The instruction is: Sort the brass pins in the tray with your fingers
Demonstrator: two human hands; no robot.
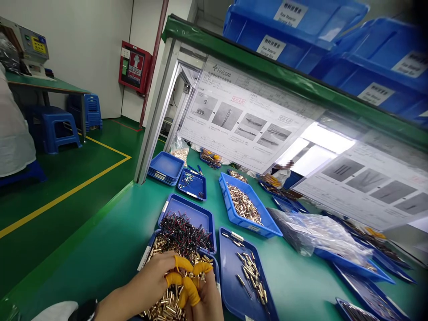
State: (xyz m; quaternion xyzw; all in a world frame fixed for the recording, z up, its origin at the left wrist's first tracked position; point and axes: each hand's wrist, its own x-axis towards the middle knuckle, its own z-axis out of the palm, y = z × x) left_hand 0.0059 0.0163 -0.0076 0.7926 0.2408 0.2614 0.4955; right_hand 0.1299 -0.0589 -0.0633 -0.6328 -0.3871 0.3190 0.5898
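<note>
My left hand [163,270] and my right hand [207,292] meet over a blue tray [145,258] of gold-coloured metal tubes [167,304]. Yellow finger cots cover the fingertips. Both hands are closed in a pinch, fingertip to fingertip; whatever sits between them is too small and hidden to name. Just beyond lies a blue tray [200,213] with a heap of short black and red wired parts [182,232]. To the right, another blue tray [230,285] carries loose gold tubes [252,272], some with dark leads.
A deeper blue bin [224,191] of gold pieces stands farther back, beside small trays [192,183] and stacked trays [167,165]. Clear plastic bags [314,232] lie at right. Instruction sheets [244,116] hang from a green-edged shelf [254,58] bearing blue boxes. Co-workers' gloved hands [272,180] show beyond.
</note>
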